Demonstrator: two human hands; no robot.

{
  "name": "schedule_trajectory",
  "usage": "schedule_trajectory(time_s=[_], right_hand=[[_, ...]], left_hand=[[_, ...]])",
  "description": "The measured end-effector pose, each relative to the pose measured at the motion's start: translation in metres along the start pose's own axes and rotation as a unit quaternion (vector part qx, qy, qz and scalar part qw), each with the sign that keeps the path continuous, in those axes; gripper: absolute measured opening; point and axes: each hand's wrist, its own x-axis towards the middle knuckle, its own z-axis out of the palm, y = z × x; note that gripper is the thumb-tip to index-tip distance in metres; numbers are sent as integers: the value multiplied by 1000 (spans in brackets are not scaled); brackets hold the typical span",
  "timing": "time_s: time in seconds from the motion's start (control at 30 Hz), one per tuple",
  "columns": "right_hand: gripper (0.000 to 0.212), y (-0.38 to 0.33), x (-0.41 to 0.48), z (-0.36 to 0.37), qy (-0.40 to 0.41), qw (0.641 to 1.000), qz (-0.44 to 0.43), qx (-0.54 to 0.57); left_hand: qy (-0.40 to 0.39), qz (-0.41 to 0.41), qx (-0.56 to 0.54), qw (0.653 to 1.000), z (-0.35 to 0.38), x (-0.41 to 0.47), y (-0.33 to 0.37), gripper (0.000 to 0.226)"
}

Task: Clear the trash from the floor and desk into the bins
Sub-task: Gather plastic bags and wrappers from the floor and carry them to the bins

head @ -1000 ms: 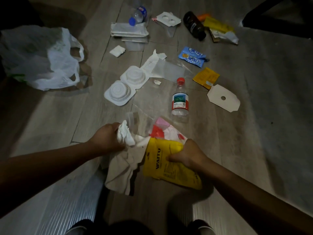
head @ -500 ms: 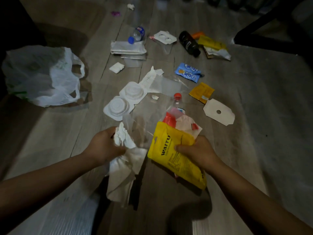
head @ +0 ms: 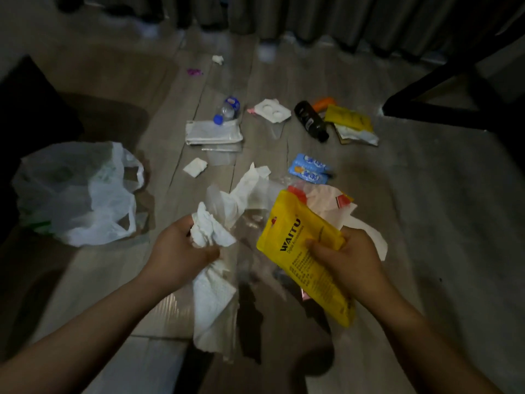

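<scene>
My left hand (head: 181,248) grips a bunch of crumpled white tissue paper (head: 211,282) with clear plastic film hanging beside it. My right hand (head: 343,260) holds a yellow WAITU packet (head: 295,240) together with red-and-white wrappers (head: 326,199) behind it. Both bundles are lifted above the wooden floor. A white plastic bag (head: 76,191) lies open on the floor to the left of my left hand.
Trash lies further out on the floor: a blue-capped bottle (head: 227,109), folded white packaging (head: 213,133), a white blister tray (head: 272,110), a dark bottle (head: 311,120), a yellow pouch (head: 349,119), blue wrappers (head: 311,169), a tissue scrap (head: 195,167). Dark furniture legs (head: 443,89) stand right.
Both hands have risen from the floor with their bundles. The view has tilted up, showing more floor and curtains. The bottle and white trays near my hands are now hidden behind the held trash.
</scene>
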Motion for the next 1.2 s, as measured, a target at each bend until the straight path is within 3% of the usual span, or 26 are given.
schedule_trajectory(time_s=[0.27, 0.5, 0.6, 0.7, 0.83, 0.97, 1.1, 1.2], right_hand=[[16, -100, -10, -42, 6, 1000, 30, 0], [13, -239, -72, -146, 8, 994, 106, 34], [16, -308, -96, -204, 30, 995, 90, 11], [13, -380, -122, -267, 44, 995, 93, 10], [15, -469, -160, -350, 102, 994, 28, -11], [31, -541, -200, -425, 158, 986, -20, -46], [26, -588, -245, -473, 210, 977, -23, -19], [19, -617, -272, -497, 271, 961, -51, -37]], left_hand=[[10, -56, -26, 998, -40, -38, 110, 35], [0, -69, 6, 998, -118, -106, 262, 30], [21, -62, 8, 998, -153, -136, 338, 29], [33, -40, 9, 999, -183, -168, 417, 28], [39, 20, 8, 999, -217, -211, 531, 32], [38, 65, -26, 997, -241, -254, 628, 27], [26, 134, -60, 989, -262, -292, 696, 38], [12, 178, -73, 981, -284, -311, 728, 35]])
